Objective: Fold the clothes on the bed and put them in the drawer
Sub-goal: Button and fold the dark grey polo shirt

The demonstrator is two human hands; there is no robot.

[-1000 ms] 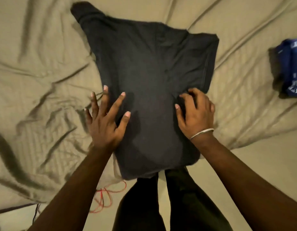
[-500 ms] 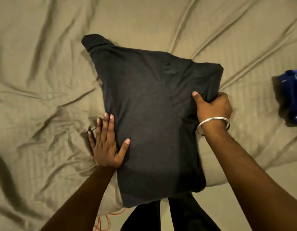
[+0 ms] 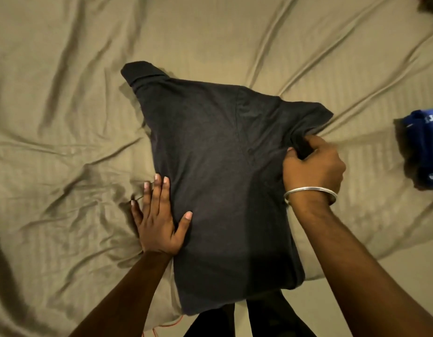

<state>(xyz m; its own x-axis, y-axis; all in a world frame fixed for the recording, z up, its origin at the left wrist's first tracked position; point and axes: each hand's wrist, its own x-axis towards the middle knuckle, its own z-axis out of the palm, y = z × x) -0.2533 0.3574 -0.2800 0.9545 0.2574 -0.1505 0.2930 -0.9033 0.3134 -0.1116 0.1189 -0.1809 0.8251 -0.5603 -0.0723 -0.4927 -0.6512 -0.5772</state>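
A dark shirt [image 3: 218, 181] lies partly folded on the bed [image 3: 64, 117], near its front edge, with the hem end hanging slightly over that edge. One sleeve sticks out at the far left corner; the other is at the far right, where the cloth is bunched.

The left hand [image 3: 159, 222] rests flat at the shirt's left edge. Its fingers [image 3: 162, 190] are straight and close together, lying mostly on the sheet just beside the cloth, while the thumb spreads out to the right and presses on the shirt.

The right hand [image 3: 315, 166] grips the shirt's right side by the sleeve. Its fingers are curled tight around a gathered fold of dark cloth, which pokes up between thumb and knuckles. A silver bangle [image 3: 310, 193] sits on that wrist.

The bed's tan sheet is wrinkled, with creases running out from under the shirt. A blue garment [image 3: 424, 152] with white lettering lies at the right edge of the view, well apart from the shirt.
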